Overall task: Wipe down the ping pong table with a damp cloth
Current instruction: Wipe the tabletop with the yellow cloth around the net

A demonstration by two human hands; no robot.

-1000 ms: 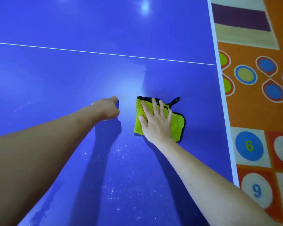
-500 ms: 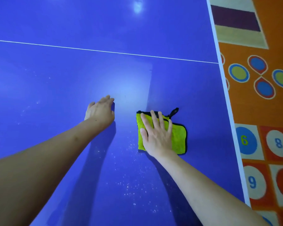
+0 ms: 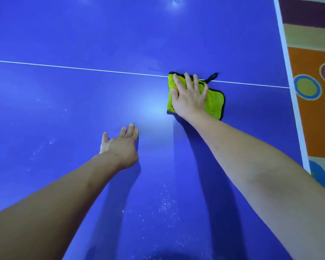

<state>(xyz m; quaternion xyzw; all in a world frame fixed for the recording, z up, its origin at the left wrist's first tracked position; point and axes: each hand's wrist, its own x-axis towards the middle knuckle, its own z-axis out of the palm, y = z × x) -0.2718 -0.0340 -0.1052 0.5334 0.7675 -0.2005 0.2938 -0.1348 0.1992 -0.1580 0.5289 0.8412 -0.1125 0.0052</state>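
The blue ping pong table (image 3: 64, 109) fills most of the view, with a thin white line (image 3: 83, 69) running across it. A folded yellow-green cloth (image 3: 215, 102) with black edging and a black loop lies on the table at that line, right of centre. My right hand (image 3: 189, 96) presses flat on the cloth with straight, spread fingers. My left hand (image 3: 120, 145) rests on the bare table nearer to me and to the left of the cloth, fingers stretched forward.
The table's white right edge (image 3: 289, 76) runs down the right side. Beyond it lies an orange play mat (image 3: 315, 128) with coloured circles. White specks (image 3: 165, 205) are scattered on the table surface near me.
My right hand has pushed the cloth away from me, up to the white line. My left hand now lies behind the cloth instead of beside it.
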